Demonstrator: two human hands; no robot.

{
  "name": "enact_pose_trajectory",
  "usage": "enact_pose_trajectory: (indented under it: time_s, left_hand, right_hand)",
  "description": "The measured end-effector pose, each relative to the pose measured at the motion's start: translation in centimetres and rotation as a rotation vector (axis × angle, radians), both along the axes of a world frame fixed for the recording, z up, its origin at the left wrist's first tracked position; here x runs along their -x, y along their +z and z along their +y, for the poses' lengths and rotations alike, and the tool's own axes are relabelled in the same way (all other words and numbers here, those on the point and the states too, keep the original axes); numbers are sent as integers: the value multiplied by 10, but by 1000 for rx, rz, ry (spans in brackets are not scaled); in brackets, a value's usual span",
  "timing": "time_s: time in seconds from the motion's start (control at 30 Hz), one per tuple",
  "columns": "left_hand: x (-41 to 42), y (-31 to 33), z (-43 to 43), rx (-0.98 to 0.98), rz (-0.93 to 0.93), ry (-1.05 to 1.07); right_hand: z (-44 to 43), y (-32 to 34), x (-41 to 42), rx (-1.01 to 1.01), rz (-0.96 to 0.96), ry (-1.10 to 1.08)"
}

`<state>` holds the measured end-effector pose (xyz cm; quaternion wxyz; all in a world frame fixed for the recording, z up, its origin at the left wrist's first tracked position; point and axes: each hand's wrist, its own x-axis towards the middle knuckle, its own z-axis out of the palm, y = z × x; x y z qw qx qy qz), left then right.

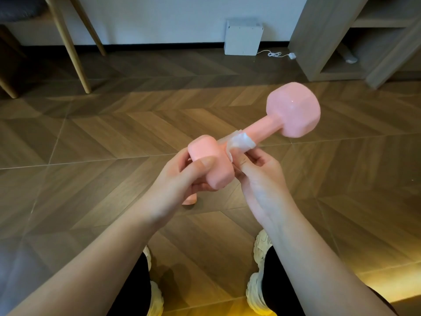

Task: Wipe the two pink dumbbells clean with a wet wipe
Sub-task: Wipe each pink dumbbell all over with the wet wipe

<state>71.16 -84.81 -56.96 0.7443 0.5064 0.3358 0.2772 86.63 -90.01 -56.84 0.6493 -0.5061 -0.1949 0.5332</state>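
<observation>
Curled round the near head, the left hand (180,179) holds the pink dumbbell (268,125) aloft, its far head toward two o'clock. The right hand (259,179) pinches the wet wipe (242,141) round the handle. Held by one end, the weight may tip and drop onto the second dumbbell (189,200) below.

A wooden floor (114,133) laid in a chevron pattern is seen. On it, a pink dumbbell (189,200) is only partly shown; a white box (243,38) and a coiled white cable (274,54) are set by the wall (159,19), flanked by wooden chair legs (68,46) and a shelf unit (330,37).
</observation>
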Motion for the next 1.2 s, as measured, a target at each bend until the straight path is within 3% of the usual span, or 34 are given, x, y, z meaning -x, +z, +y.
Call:
enact_pose_trajectory:
  time_s: [0.1, 0.2, 0.37, 0.5, 0.6, 0.8, 0.87, 1.07, 1.13, 1.2]
  left_hand:
    - [4, 0, 2, -257, 144, 59]
    - [3, 2, 1, -411, 144, 60]
    - [2, 1, 0, -404, 151, 79]
    - [-1, -2, -3, -363, 71, 82]
    - [-1, -3, -2, -395, 63, 74]
    - [-3, -7, -4, -380, 63, 88]
    - [-4, -6, -2, -326, 80, 83]
    - [-2, 8, 1, 354, 4, -207]
    - [-2, 9, 2, 398, -10, -191]
    - [-3, 5, 1, 183, 44, -80]
  right_hand:
    - [0, -1, 1, -34, 94, -59]
    - [-1, -1, -3, -58, 135, -85]
    - [3, 7, -27, -166, 253, -172]
    - [1, 0, -14, -158, 338, -60]
    - [0, -2, 5, -91, 316, -2]
    - [0, -1, 6, -62, 308, -85]
    - [1, -1, 5, -87, 342, -84]
    - [-1, -1, 3, -158, 374, -21]
    - [1, 0, 3, -159, 373, -5]
    - [4, 1, 5, -149, 388, -10]
